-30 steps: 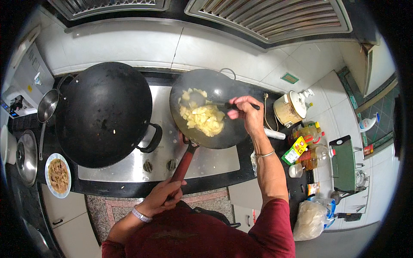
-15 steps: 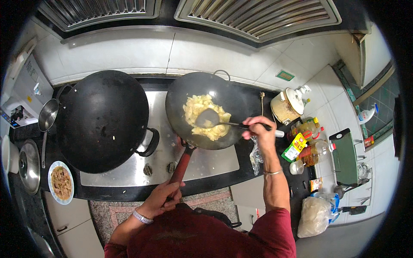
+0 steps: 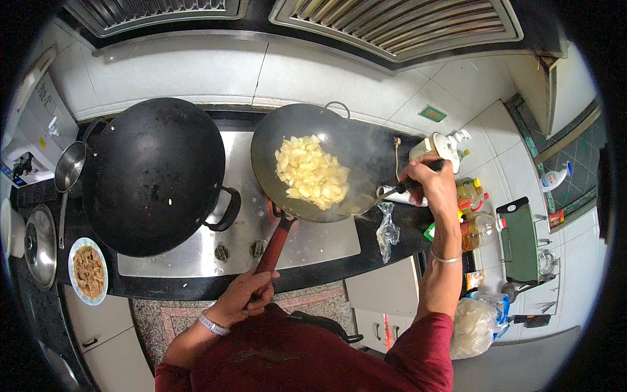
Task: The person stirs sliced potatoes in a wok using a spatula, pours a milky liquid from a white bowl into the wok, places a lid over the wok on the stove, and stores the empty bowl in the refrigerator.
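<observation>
My left hand [image 3: 245, 294] is closed round the lower end of the red handle of a wok [image 3: 274, 186] on the right side of the stove. Pale yellow slices [image 3: 312, 171], which look like potato, lie heaped in the wok, and some steam rises. With my right hand [image 3: 431, 179] I grip the dark handle of a wok spatula [image 3: 386, 195], out to the right of the wok. Its blade is blurred and hangs over the wok's right rim, apart from the heap.
A large black wok [image 3: 157, 176] fills the stove's left side. Left of it are a ladle [image 3: 70, 166], a metal lid [image 3: 40, 245] and a plate of cooked food [image 3: 89, 271]. Rightward stand a lidded pot [image 3: 445, 151], oil bottles [image 3: 479, 230] and a crumpled plastic bag [image 3: 387, 232].
My right hand has moved up and to the right, drawing the spatula out of the slices to the wok's rim. The slices sit more heaped. My left hand keeps its hold.
</observation>
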Demonstrator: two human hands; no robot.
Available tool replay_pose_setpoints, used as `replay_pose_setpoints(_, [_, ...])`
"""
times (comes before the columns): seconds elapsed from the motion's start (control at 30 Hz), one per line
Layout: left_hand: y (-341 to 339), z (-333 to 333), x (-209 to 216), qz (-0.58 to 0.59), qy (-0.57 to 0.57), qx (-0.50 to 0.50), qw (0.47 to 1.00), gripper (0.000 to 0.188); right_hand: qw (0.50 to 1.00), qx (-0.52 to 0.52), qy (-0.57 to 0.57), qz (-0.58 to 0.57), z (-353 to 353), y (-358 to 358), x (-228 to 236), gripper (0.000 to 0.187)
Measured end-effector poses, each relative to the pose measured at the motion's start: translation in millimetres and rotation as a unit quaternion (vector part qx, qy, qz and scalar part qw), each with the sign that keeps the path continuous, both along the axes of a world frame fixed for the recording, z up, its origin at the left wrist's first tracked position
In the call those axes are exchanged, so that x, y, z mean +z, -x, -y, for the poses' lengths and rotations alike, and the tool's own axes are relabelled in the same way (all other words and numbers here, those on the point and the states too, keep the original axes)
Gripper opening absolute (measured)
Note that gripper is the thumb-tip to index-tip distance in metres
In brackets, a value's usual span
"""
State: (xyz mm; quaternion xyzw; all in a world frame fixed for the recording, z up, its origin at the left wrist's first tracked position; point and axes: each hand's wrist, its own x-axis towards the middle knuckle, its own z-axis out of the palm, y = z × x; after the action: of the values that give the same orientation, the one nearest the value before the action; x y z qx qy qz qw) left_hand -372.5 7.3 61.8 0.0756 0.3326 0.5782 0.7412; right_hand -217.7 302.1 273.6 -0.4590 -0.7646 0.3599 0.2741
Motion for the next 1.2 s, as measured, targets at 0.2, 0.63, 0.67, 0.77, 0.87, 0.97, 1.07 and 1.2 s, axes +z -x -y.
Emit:
replay_pose_setpoints(0.2, [1, -4, 2, -0.01, -0.005, -0.023, 1.0, 0.032, 0.997, 0.007, 0.057, -0.057, -20, 29, -32, 0.016])
replay_pose_setpoints(0.63, [0, -3, -1, -0.023, -0.011, -0.023, 0.999, 0.034, 0.997, 0.081, 0.009, 0.008, -35, 30, -60, 0.013])
replay_pose_setpoints(0.67, [1, -3, -1, -0.028, -0.01, -0.021, 0.999, 0.034, 0.985, 0.145, -0.081, 0.046, -30, 30, -58, 0.01])
replay_pose_setpoints(0.77, [0, -1, -1, -0.022, -0.004, -0.019, 1.0, 0.033, 0.957, 0.227, -0.179, 0.029, -9, 26, -41, 0.008])
replay_pose_setpoints(0.87, [2, -3, -2, -0.01, -0.003, -0.013, 1.0, 0.033, 0.993, 0.094, -0.069, -0.015, -9, 18, -37, 0.01])
replay_pose_setpoints(0.97, [-1, -3, -1, -0.011, -0.001, -0.019, 1.0, 0.032, 0.99, 0.033, -0.008, -0.134, -7, 1, -65, 0.01])
replay_pose_setpoints(1.07, [0, -5, 3, -0.014, -0.003, -0.024, 1.0, 0.032, 0.98, 0.011, 0.077, -0.185, -3, 0, -98, 0.009])
replay_pose_setpoints(1.2, [1, -2, 1, -0.017, 0.004, -0.021, 1.0, 0.032, 0.985, 0.02, 0.055, -0.165, -4, -3, -76, 0.011])
